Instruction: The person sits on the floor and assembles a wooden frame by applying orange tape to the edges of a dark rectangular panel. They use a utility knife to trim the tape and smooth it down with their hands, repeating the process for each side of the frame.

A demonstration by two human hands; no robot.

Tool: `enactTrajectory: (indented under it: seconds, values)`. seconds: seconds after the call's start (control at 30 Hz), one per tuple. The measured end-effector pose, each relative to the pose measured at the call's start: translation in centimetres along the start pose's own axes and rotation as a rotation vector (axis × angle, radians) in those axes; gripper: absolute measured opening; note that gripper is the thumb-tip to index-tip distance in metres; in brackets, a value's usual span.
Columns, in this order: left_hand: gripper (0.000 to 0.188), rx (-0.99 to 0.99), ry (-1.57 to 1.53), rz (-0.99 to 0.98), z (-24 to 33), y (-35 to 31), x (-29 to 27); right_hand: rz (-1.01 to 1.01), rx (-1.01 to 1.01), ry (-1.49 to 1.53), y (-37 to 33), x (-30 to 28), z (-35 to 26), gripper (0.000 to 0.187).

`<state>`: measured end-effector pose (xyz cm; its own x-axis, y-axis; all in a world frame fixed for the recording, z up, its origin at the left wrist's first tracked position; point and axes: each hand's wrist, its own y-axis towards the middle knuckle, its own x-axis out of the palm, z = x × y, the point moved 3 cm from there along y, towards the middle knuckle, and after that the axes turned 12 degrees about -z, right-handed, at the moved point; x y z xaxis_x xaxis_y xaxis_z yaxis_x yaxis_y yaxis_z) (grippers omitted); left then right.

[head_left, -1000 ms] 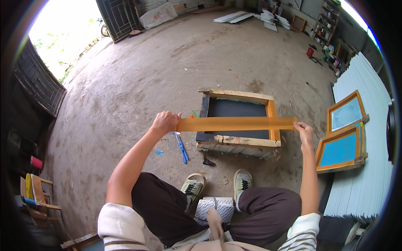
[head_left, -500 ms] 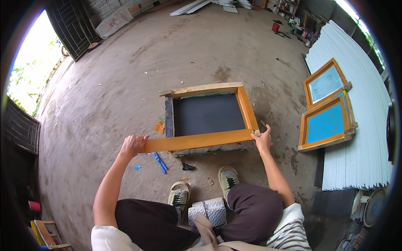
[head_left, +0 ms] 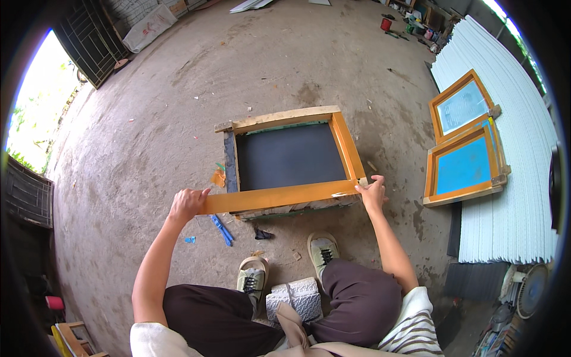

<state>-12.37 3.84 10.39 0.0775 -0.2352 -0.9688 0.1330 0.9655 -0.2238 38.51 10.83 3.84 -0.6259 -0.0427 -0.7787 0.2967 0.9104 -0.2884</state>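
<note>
Hands apart, with a tape strip stretched between them. The left hand was closed on one end; the right hand had its thumb at the other, by the frame's near right corner; could not tell whether it pinched or pressed.

Progress (judged): the wooden frame lay between and beyond the hands. Its bar beyond the right hand was covered in orange-brown, likely the same tape; that side seemed done. The strip ran along the near bar, overhanging toward the left hand; contact along its length unclear. The far bar was pale, uncovered wood; the bar beyond the left hand was dark, without orange.

Appearance: strip glossy, smooth, straight, with a bright glint beside the right hand. Frame rectangular, around a flat dark panel.
</note>
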Motion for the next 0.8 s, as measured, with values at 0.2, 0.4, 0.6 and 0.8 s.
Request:
enactTrajectory:
  seconds: [0.2, 0.4, 0.6, 0.8]
  values:
    - [0.051, -0.025, -0.039, 0.007, 0.4, -0.3, -0.2, 0.043, -0.001, -0.02, 0.3, 0.2, 0.0, 0.061]
    - [0.05, -0.047, -0.063, -0.014, 0.5, -0.5, -0.8, 0.007, 0.033, -0.051, 0.0, 0.5, -0.5, 0.058]
    - [0.051, -0.044, -0.077, -0.027, 0.7, -0.1, -0.6, 0.079, 0.05, -0.048, 1.0, 0.9, 0.9, 0.06]
    - [0.05, -0.051, -0.098, -0.052, 1.0, -0.4, -0.4, 0.049, 0.124, -0.049, 0.2, 0.5, -0.1, 0.058]
